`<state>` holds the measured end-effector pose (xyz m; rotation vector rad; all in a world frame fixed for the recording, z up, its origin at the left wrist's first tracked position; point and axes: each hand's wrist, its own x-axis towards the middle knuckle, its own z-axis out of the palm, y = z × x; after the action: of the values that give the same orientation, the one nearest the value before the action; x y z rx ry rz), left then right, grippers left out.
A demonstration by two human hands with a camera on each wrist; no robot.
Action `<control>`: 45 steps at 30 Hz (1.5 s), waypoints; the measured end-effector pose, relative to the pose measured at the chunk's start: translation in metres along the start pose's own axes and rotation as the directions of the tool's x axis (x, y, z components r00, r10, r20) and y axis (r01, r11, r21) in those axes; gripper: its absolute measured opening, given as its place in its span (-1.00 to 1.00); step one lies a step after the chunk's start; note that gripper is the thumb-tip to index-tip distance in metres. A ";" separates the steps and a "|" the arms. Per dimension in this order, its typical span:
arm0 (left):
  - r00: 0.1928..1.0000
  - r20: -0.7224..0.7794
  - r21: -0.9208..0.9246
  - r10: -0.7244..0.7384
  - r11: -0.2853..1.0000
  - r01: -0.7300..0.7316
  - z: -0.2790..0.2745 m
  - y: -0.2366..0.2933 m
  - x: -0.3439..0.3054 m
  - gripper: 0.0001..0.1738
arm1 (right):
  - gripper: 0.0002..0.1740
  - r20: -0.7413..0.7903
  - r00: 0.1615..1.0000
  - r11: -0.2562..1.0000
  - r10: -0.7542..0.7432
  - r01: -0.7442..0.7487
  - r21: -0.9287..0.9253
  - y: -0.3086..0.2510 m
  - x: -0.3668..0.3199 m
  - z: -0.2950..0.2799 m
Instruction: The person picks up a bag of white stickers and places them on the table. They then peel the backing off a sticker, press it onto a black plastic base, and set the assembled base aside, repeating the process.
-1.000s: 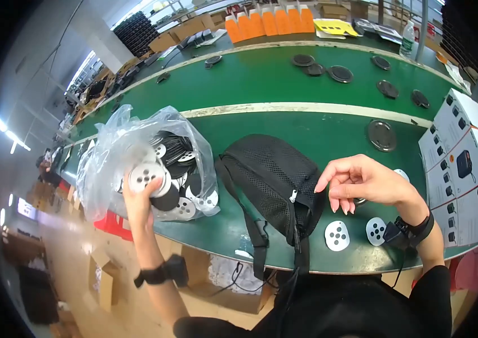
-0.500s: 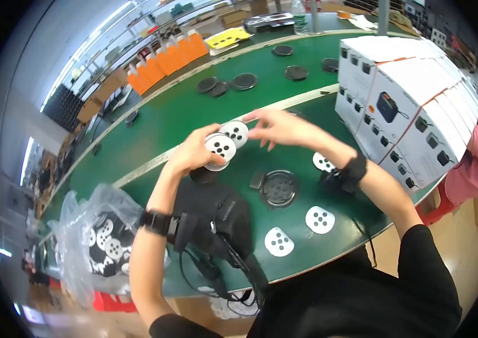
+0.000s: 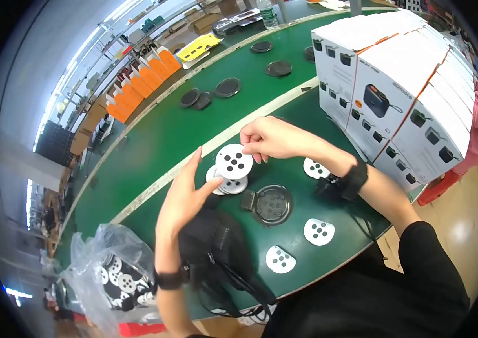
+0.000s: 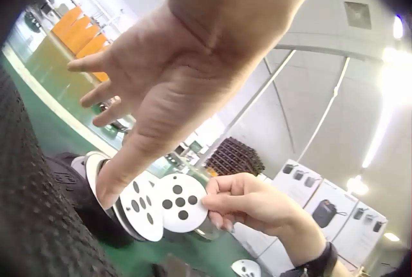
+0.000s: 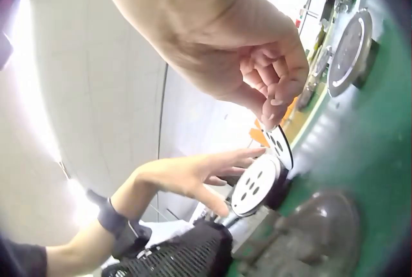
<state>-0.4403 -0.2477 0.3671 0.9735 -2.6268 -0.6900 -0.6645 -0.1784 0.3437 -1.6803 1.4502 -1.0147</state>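
Note:
My right hand [image 3: 275, 139] pinches the edge of a white disc with several black dots [image 3: 234, 161]. The disc is raised at a tilt over a small stack of similar white discs [image 3: 236, 186]. On the stack's left side is my left hand [image 3: 181, 197], fingers straight and spread. Its thumb touches the stack in the left wrist view, where the pinched disc [image 4: 182, 203] also shows. A dark round fixture with a square block [image 3: 273, 205] lies just right of the stack. The black mesh bag [image 3: 216, 234] sits under my left forearm, partly hidden.
Loose white dotted pieces [image 3: 319, 232] lie near the table's front edge. A clear plastic bag of discs [image 3: 89, 276] stands at the lower left. Printed white boxes [image 3: 385, 96] are stacked at right. Dark round parts [image 3: 228, 87] lie on the far green strip.
My left hand brought discs from the plastic bag to the table's middle, then its fingers straightened around the stack. My right hand moved over and took hold of one disc. The view swung right.

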 end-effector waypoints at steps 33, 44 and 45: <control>0.794 -0.567 -0.602 0.220 0.547 -0.582 0.046 0.083 -0.072 -0.39 | -0.79 -0.097 0.945 0.889 -0.312 0.327 0.320 -0.098 -0.079 0.030; 0.763 -0.539 0.116 0.358 0.928 -0.354 0.034 0.083 -0.088 -0.56 | -0.87 -0.080 0.927 0.905 -0.368 0.376 0.198 -0.101 -0.081 0.026; 0.777 -0.527 0.148 0.343 0.938 -0.313 0.033 0.085 -0.089 -0.57 | -0.88 -0.073 0.925 0.905 -0.373 0.380 0.192 -0.100 -0.081 0.027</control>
<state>-0.4334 -0.1206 0.3761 0.5766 -2.2131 -0.2082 -0.6012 -0.0836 0.4100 -1.8361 1.0163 -1.3566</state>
